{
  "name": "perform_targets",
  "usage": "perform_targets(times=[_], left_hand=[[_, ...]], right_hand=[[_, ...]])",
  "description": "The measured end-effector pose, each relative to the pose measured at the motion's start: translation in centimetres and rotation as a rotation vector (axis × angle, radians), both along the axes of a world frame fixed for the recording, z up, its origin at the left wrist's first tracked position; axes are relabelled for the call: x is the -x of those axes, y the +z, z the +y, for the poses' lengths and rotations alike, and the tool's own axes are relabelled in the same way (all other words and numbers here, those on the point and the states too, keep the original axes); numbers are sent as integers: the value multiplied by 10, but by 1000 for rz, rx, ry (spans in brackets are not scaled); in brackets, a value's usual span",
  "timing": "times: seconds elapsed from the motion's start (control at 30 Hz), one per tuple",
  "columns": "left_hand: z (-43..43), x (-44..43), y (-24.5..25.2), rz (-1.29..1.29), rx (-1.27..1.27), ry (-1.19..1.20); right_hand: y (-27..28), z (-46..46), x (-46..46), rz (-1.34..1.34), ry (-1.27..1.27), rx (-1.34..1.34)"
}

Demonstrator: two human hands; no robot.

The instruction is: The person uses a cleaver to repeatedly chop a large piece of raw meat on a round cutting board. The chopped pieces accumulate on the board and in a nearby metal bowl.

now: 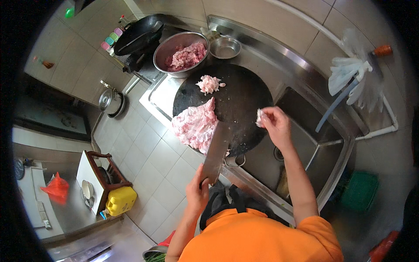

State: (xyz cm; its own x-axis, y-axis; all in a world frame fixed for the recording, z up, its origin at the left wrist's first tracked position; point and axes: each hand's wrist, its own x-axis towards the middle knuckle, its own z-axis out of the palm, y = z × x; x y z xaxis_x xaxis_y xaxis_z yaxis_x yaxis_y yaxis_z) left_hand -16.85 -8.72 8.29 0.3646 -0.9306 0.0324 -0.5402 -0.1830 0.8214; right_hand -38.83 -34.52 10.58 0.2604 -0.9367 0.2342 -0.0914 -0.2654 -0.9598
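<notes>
My left hand [198, 190] grips the handle of a broad cleaver [216, 150]. Its blade reaches over the near edge of a round dark chopping board [244, 95], beside a large slab of raw fatty meat [196, 126]. Between the fingertips of my right hand [277, 126] is a small whitish piece of fat [260, 118], at the board's right edge. Farther back on the board lies a small heap of pale fat trimmings [209, 84]. Small scraps dot the board's surface.
Behind the board stand a steel bowl of raw meat [187, 56], a small metal bowl [226, 48] and a wok [139, 36] with a spatula. A steel sink [302, 137] lies right, below a hanging plastic bag [350, 77]. A yellow jug [121, 200] stands left.
</notes>
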Motion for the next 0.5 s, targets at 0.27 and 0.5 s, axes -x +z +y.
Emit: perform_targets(times=[0.27,0.5], left_hand=[[43,-4,17,146,75,254],[55,-10,11,214,-58,323]], right_hand=[[26,-96,-115,-37,-128,479],[-87,-95,-129,589,241,381]])
